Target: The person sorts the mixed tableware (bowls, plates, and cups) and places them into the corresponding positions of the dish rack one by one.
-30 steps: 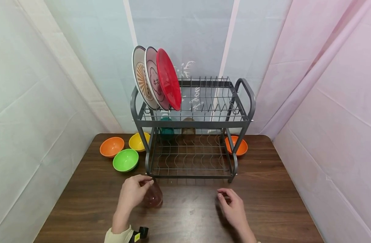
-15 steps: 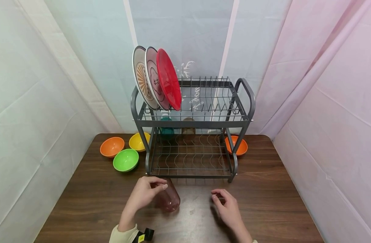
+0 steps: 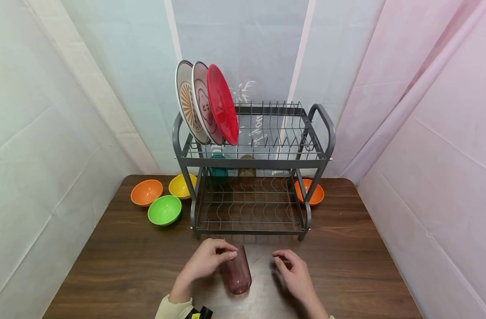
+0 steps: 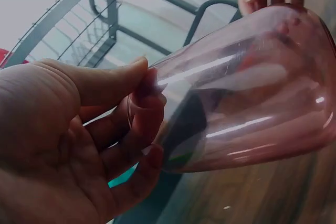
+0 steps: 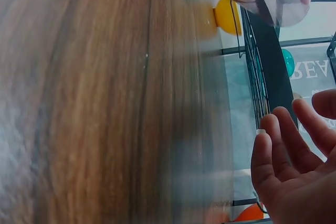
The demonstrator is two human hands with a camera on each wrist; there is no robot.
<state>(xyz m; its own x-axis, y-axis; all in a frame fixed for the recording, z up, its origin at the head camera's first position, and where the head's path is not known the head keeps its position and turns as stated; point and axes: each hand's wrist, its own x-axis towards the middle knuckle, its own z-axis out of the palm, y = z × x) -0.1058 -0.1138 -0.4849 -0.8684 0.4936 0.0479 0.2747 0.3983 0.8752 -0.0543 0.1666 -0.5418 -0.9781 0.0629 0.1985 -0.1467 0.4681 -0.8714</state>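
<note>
A clear, pinkish-purple drinking glass [image 3: 239, 275] is tilted above the table, in front of the dish rack. My left hand [image 3: 209, 260] pinches it at one end between thumb and fingers. In the left wrist view the glass [image 4: 249, 95] stretches away from the fingertips, its rounded end farthest off. To the right of the glass, apart from it in the head view, my right hand [image 3: 295, 274] hovers with loosely bent fingers and nothing in them. The right wrist view shows that hand's fingers [image 5: 283, 145] relaxed.
A dark two-tier dish rack [image 3: 251, 231] stands behind the hands, with a red plate [image 3: 223, 106] and two patterned plates on top. Teal [image 3: 218, 167] and brown [image 3: 247, 168] glasses show at its lower back. Orange [image 3: 146, 193], yellow, green [image 3: 164, 210] bowls sit left; another orange bowl [image 3: 315, 192] right.
My left hand has carried the glass rightward and nearer the front of the table. My right hand has shifted slightly left, so the two hands are closer together.
</note>
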